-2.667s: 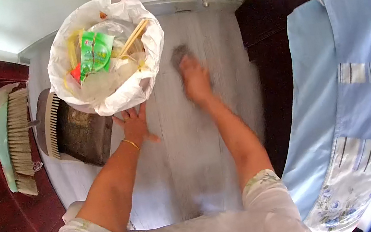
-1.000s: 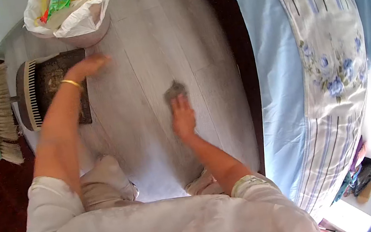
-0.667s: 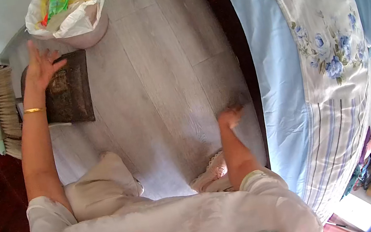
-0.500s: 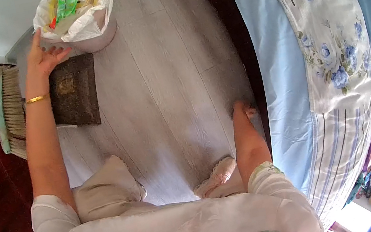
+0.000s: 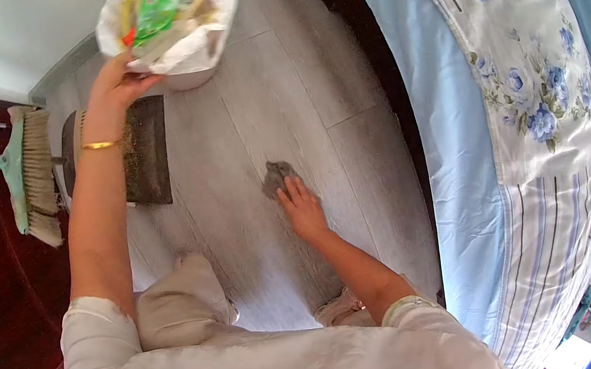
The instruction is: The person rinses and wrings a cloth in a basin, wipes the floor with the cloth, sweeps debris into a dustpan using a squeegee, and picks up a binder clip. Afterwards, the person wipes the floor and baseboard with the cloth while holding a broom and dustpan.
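Note:
My left hand (image 5: 123,82), with a gold bangle on its wrist, grips the near rim of a trash bin (image 5: 190,79). A white bag (image 5: 219,30) lines the bin, and a green wrapper (image 5: 155,13) and other rubbish lie inside it. Down on the floor, my right hand (image 5: 303,207) presses a crumpled grey rag (image 5: 278,176), its fingers over the near part of the cloth. Part of the rag is covered by those fingers.
A broom (image 5: 33,175) leans on the left beside a dark dustpan (image 5: 147,151), partly behind my left forearm. Along the right runs a bed with a blue sheet (image 5: 450,118) and a floral cover (image 5: 531,87). Grey wooden floor (image 5: 321,61) lies between.
My left hand has closed on the bin's rim, and the bin has shifted right. My right hand has moved left from beside the bed to mid-floor, where the rag now shows.

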Available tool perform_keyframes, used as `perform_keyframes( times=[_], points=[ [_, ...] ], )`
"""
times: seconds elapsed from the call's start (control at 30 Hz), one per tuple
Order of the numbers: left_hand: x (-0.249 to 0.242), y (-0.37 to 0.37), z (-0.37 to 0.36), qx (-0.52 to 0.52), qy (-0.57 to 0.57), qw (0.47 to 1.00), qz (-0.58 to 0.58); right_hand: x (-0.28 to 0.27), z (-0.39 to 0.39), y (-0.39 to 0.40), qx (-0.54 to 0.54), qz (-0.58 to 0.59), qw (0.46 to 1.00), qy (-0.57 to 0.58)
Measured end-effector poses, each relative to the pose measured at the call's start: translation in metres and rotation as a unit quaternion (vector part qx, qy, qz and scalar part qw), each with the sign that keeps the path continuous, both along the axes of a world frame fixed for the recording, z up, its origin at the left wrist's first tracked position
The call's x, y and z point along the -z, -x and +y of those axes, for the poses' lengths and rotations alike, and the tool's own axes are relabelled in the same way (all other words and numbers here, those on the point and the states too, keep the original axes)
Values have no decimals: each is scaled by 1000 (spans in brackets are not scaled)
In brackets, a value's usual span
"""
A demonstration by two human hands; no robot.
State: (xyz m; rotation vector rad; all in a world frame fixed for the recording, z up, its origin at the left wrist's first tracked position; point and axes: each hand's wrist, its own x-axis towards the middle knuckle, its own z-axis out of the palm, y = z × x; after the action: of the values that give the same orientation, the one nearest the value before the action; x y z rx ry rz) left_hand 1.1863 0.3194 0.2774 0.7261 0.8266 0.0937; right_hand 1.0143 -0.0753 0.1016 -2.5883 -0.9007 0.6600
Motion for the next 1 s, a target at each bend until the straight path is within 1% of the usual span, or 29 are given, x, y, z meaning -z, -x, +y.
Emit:
perform_keyframes(
  times=[0.03,0.1,0.13,0.17,0.2,0.3,0.33,0.37,0.4,0.43,0.47,0.5,0.53,0.57,0.67,0.73,0.8,0.83,0.87,0.9,0.93,0.97,1.0],
  points=[
    [-2,-3,-10,65,-30,997,2,-7,-7,2,-12,-14,1000,22],
    [0,-10,-38,85,-15,996,-5,-22,-14,0,-39,-47,996,64],
    [7,-14,-49,97,5,995,9,-13,-16,2,-32,-59,997,45],
    [-7,-12,-72,116,7,993,19,3,-19,4,-26,-70,997,27],
    [-12,-9,-88,158,19,987,9,12,-22,5,-23,-81,996,10],
    [-17,-4,-138,170,43,984,23,9,-12,7,-9,-72,996,49],
    [13,-9,-149,176,78,981,-22,7,-8,8,-5,-69,996,62],
    [18,-9,-162,157,128,976,-77,3,-5,10,1,-64,995,76],
    [30,-10,-177,153,127,975,-95,1,-2,12,7,-59,994,90],
    [26,-9,-193,138,120,982,-52,0,2,12,11,-60,993,96],
    [15,-3,-204,158,96,982,-27,-1,6,13,17,-60,993,103],
    [28,-2,-218,170,77,982,-6,-2,9,14,23,-60,992,111],
    [22,6,-225,194,78,977,-30,-5,14,15,36,-55,992,111],
    [21,13,-223,260,80,961,-45,-7,20,11,50,-52,991,112],
    [30,29,-201,442,81,890,-81,7,36,-9,88,-61,990,89],
    [50,42,-172,457,-77,885,-43,12,56,-23,103,-74,989,79],
    [124,48,-131,421,-266,867,12,4,79,-35,104,-83,988,80],
    [135,52,-100,402,-266,872,81,6,87,-35,64,-86,992,72],
    [135,59,-72,402,-394,820,102,9,98,-30,24,-87,994,67],
    [132,64,-46,392,-513,754,121,11,109,-25,-16,-88,994,62],
    [136,67,-21,398,-561,714,126,10,116,-12,-94,-71,993,29],
    [140,67,-1,403,-607,673,129,3,118,5,-119,-77,990,20],
    [134,63,14,397,-599,680,141,-8,120,22,-143,-82,986,11]
  ],
)
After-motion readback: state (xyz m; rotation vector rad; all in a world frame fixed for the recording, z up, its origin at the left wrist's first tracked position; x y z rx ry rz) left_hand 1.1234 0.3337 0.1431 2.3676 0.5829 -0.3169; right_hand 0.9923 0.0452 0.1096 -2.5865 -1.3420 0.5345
